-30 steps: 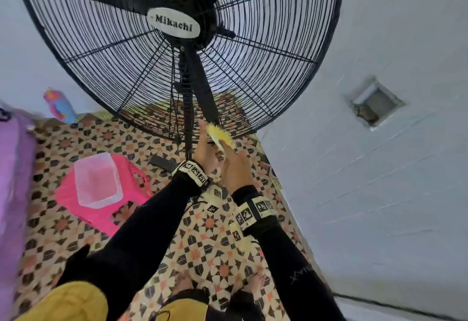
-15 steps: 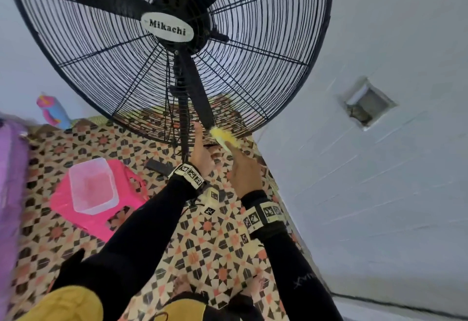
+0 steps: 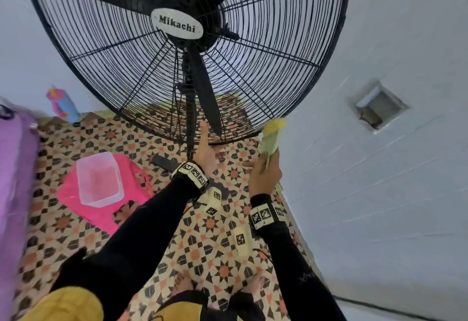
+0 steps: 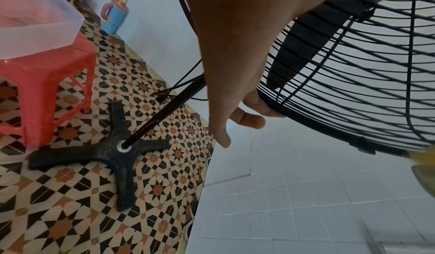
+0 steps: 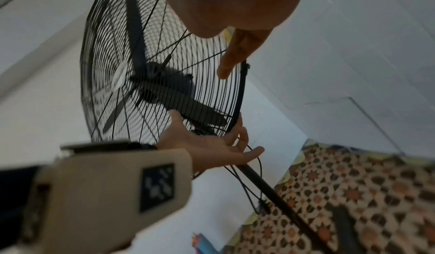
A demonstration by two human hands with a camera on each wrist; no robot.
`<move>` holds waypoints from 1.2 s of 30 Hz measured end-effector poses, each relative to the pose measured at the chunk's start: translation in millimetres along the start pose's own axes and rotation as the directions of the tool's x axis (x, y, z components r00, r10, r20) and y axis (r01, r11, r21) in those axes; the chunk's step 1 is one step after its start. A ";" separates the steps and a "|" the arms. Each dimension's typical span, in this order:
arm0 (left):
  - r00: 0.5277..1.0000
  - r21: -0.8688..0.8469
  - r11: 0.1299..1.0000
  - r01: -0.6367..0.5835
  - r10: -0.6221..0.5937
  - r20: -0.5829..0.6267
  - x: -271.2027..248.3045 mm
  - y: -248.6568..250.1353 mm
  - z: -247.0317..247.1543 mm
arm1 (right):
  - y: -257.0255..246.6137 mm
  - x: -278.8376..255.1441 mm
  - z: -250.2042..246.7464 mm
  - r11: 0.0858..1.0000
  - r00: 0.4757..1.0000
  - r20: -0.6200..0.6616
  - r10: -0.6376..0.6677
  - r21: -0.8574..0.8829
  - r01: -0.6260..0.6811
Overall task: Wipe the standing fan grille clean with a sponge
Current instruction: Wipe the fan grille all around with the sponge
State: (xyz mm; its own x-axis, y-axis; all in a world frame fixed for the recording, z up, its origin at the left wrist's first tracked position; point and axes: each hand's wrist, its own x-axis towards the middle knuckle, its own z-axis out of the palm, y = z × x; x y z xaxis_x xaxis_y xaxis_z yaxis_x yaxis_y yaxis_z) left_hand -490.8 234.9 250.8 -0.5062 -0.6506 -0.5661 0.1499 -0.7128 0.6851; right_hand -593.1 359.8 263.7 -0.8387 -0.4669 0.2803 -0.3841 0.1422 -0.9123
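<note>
A big black standing fan grille [image 3: 266, 67] with a white Mikachi badge fills the top of the head view. My left hand [image 3: 206, 148] grips the bottom rim beside the pole. In the left wrist view its fingers [image 4: 249, 120] curl under that rim [image 4: 317, 128]. My right hand [image 3: 264, 174] holds a yellow-green sponge [image 3: 272, 134] upright against the lower right rim. The sponge [image 4: 423, 167] shows blurred at the right edge of the left wrist view. In the right wrist view my right hand [image 5: 235, 16] is by the grille [image 5: 212, 83], with the left hand [image 5: 207, 144] below.
A pink stool [image 3: 101, 206] carrying a clear plastic tub [image 3: 98, 179] stands on the patterned floor at left. A blue and pink bottle [image 3: 62, 105] is by the far wall. The fan's cross base [image 4: 113, 150] and pole [image 4: 169, 105] are below. A white tiled wall [image 3: 379, 194] is close on the right.
My right hand has carried the sponge to the right along the lower rim, away from the left hand. The left hand stays at the bottom of the grille.
</note>
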 end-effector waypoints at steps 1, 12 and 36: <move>1.000 -0.008 1.000 -0.003 0.003 0.001 -2.4 1.1 1.4 | -4.3 0.5 3.7 0.998 0.999 0.014 0.042 0.038 -0.043; 0.996 -0.021 1.000 -0.010 0.012 0.094 -5.9 4.9 -2.2 | 20.5 -37.4 21.0 0.994 0.962 0.249 0.110 -0.048 -0.102; 0.997 0.007 0.999 -0.035 0.035 0.063 8.9 -1.0 -5.6 | -17.5 6.4 6.1 0.888 0.810 0.376 0.450 -0.091 -0.452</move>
State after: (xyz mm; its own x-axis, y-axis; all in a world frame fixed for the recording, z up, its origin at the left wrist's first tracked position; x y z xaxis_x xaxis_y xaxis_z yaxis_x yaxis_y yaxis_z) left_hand -490.7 228.4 242.5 -0.5528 -0.6573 -0.5122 0.1614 -0.6875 0.7081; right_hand -589.4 349.0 279.6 -0.7068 -0.6424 -0.2964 0.0028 0.4164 -0.9092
